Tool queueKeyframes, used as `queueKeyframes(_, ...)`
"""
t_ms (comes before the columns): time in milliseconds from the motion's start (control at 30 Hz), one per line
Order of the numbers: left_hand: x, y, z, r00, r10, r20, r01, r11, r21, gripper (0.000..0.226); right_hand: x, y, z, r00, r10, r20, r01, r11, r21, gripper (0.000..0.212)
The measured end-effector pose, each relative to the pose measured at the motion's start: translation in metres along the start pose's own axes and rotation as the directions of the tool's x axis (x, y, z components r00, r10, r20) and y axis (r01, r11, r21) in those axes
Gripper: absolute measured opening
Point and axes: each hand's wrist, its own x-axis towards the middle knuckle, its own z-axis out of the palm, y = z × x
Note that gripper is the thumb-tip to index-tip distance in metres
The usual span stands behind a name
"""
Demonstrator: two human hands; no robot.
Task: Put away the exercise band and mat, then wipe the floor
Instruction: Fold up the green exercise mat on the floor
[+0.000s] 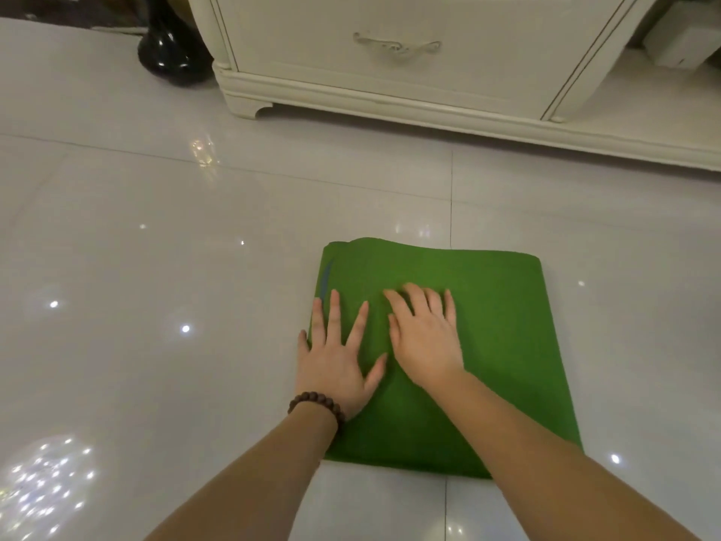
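— Where does the green mat (487,345) lie?
— Folded flat on the glossy white tile floor (156,228), near a cream cabinet (390,72).
— And the hands?
— The left hand (335,361), a beaded bracelet (316,404) at its wrist, presses the mat's left edge with fingers spread. The right hand (425,337) lies flat just beside it.

The folded mat (468,345) at lower centre of the frame was plain grass green, with a thin grey-blue sliver at its left edge. The floor (156,228) was glossy pale grey tile crossed by thin dark grout lines and speckled with white light spots. The cabinet (351,52) at the top was cream with dark pinstripe trim. A dark brown beaded bracelet (316,404) circled the left wrist. A glossy black object (171,52) stood at upper left.
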Motion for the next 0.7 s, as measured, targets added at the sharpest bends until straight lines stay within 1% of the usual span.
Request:
queueKeyframes(67, 0.002, 0.000, 0.000, 1.000, 0.002, 0.014, -0.002, 1.000, 0.005, 0.079, 0.041, -0.018, 0.000, 0.994, -0.106, 0.016, 0.106, 0.994, -0.014, 0.051)
queueKeyframes(100, 0.002, 0.000, 0.000, 1.000, 0.001, 0.022, -0.001, 1.000, 0.002, 0.079, 0.056, -0.024, 0.003, 0.991, -0.123, 0.048, 0.124, 0.992, -0.025, 0.053)
queueKeyframes(200, 0.004, -0.001, -0.001, 0.999, 0.002, 0.041, -0.002, 1.000, -0.005, 0.079, 0.075, -0.028, 0.019, 0.988, -0.060, 0.143, 0.063, 0.998, -0.015, 0.054)
queueKeyframes(267, 0.004, 0.000, -0.002, 0.999, -0.001, 0.040, 0.001, 1.000, -0.009, 0.078, 0.078, -0.025, 0.015, 0.978, -0.104, 0.183, 0.102, 0.995, 0.017, 0.053)
queueKeyframes(333, 0.003, 0.000, -0.002, 1.000, 0.000, 0.029, 0.000, 1.000, -0.013, 0.078, 0.075, -0.004, 0.005, 0.966, -0.120, 0.228, 0.110, 0.992, 0.057, 0.053)
queueKeyframes(367, 0.002, 0.000, -0.002, 1.000, 0.000, 0.022, 0.001, 1.000, -0.016, 0.078, 0.067, 0.016, 0.001, 0.969, -0.078, 0.233, 0.073, 0.997, 0.030, 0.054)
queueKeyframes(400, 0.002, 0.000, -0.002, 1.000, -0.001, 0.016, 0.001, 1.000, -0.017, 0.078, 0.055, 0.043, -0.002, 0.975, 0.007, 0.224, 0.002, 0.999, -0.040, 0.056)
queueKeyframes(433, 0.002, 0.000, -0.002, 1.000, -0.002, 0.012, 0.002, 1.000, -0.017, 0.078, 0.039, 0.072, -0.004, 0.971, 0.124, 0.206, -0.099, 0.987, -0.126, 0.057)
queueKeyframes(467, 0.003, 0.000, -0.001, 1.000, -0.003, 0.008, 0.003, 1.000, -0.013, 0.078, 0.022, 0.098, -0.006, 0.949, 0.251, 0.189, -0.215, 0.958, -0.190, 0.059)
queueKeyframes(500, 0.002, 0.000, -0.001, 1.000, -0.004, 0.007, 0.004, 1.000, -0.008, 0.078, 0.007, 0.118, -0.006, 0.916, 0.357, 0.184, -0.318, 0.925, -0.209, 0.061)
queueKeyframes(533, 0.002, 0.000, 0.000, 1.000, -0.005, 0.007, 0.005, 1.000, -0.003, 0.078, -0.003, 0.130, -0.007, 0.888, 0.417, 0.191, -0.385, 0.904, -0.183, 0.062)
queueKeyframes(567, 0.002, 0.001, 0.001, 1.000, -0.007, 0.003, 0.007, 1.000, 0.001, 0.078, -0.008, 0.136, -0.005, 0.879, 0.433, 0.199, -0.413, 0.901, -0.132, 0.063)
queueKeyframes(600, 0.003, 0.002, 0.001, 1.000, -0.008, -0.006, 0.008, 1.000, 0.008, 0.078, -0.008, 0.137, -0.003, 0.886, 0.422, 0.193, -0.414, 0.907, -0.080, 0.063)
queueKeyframes(700, 0.002, 0.002, 0.001, 1.000, -0.008, -0.014, 0.008, 0.999, 0.033, 0.077, -0.003, 0.139, 0.000, 0.904, 0.379, 0.198, -0.389, 0.921, 0.015, 0.063)
